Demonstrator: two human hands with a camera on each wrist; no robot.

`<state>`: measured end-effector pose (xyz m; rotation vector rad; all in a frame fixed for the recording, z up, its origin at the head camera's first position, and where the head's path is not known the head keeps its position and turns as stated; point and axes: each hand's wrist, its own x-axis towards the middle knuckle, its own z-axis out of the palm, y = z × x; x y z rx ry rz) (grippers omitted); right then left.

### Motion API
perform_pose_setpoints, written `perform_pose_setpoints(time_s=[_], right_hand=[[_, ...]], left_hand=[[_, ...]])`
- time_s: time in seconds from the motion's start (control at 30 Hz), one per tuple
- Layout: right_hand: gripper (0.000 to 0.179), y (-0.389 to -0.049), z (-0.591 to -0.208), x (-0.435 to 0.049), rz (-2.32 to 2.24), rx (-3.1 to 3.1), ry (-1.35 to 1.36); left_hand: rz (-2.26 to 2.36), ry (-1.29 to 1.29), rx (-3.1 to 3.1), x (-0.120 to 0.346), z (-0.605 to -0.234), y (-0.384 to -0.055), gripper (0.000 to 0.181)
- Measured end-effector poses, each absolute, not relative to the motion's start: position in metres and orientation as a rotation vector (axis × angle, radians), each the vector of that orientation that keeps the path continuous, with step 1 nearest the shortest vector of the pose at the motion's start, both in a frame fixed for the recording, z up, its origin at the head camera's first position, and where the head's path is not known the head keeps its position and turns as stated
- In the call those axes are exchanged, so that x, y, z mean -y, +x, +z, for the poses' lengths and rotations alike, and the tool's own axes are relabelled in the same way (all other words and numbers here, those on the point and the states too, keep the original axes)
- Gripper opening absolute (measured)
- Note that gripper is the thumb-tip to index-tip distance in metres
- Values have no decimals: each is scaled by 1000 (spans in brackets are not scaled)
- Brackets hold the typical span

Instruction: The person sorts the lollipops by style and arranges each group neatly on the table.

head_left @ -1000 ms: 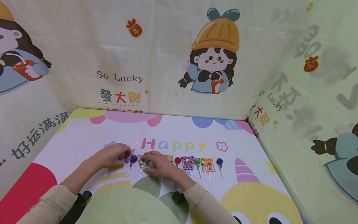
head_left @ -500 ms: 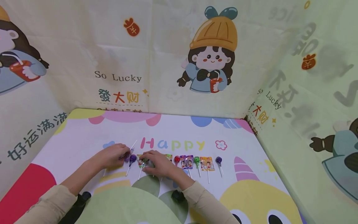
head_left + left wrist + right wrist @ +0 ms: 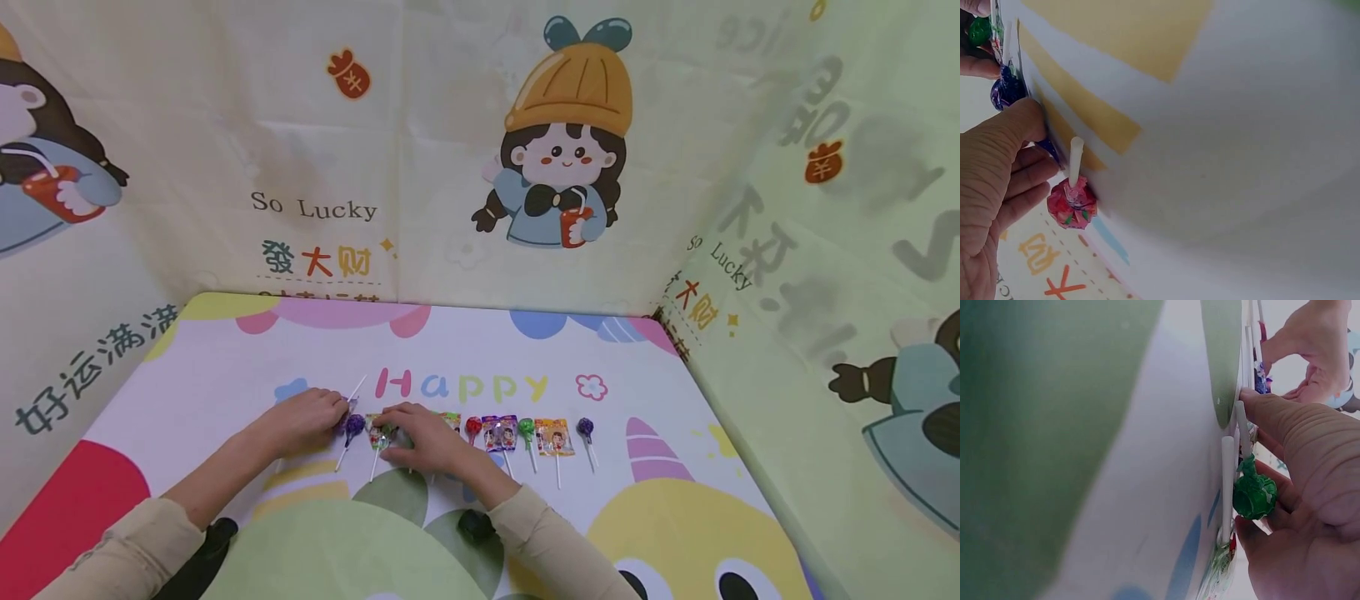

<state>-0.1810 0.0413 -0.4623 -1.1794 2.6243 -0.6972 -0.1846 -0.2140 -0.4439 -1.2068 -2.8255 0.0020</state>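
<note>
My left hand [image 3: 311, 421] pinches a lollipop in a purple-blue wrapper [image 3: 1047, 148]; its white stick points up and right in the head view. Right beside it lies a round purple lollipop [image 3: 353, 426]. My right hand [image 3: 427, 437] has its thumb and fingers around a flat-packed green lollipop [image 3: 372, 429], partly covered by the fingers. Beneath that palm sits a round green lollipop [image 3: 1255, 495], plain in the right wrist view. A round pink lollipop [image 3: 1072, 203] lies by the left fingertips, hidden behind the hand in the head view.
The row runs on rightward: a red lollipop [image 3: 473, 427], a flat purple one [image 3: 499, 432], a green one [image 3: 527, 428], a flat orange one [image 3: 553, 437] and a dark purple one [image 3: 586, 427]. Printed cloth walls [image 3: 435, 167] stand behind and beside the patterned table [image 3: 480, 350].
My left hand has turned slightly and now covers the purple wrapper that showed before in the head view. The right hand keeps its place on the row. The head view has shifted a little.
</note>
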Motion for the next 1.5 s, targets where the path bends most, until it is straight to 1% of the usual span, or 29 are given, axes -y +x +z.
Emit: perform_pose_setpoints(time_s=[0.3,0.63,0.8,0.87,1.1,1.27,1.5], right_hand=[[44,-184,-463,-42,-691,-2637,-1206],[44,-185,-464,-42,-697,-2628,-1188],[44,-184,-465,-43,-691,-2626,-1177],[45,-183,-465,-42,-690,-2622,-1173],[45,-180,-464,-42,-703,-2615,-1176],[45,-180,-465,-42,-705,-2616,-1180],[45,-181,-465,-42,-693,-2623,-1182]], left_hand=[[-61,-1191,2876,215,-440,-190,14],[-90,-1238,2815,218,-444,-192,15],[-317,-1097,2911,220,-447,-190,24],[-393,-1050,2915,220,-449,-189,26],[-597,-929,2939,218,-451,-191,14],[-773,-788,2967,219,-447,-194,16],[-939,-677,2803,229,-433,-200,14]])
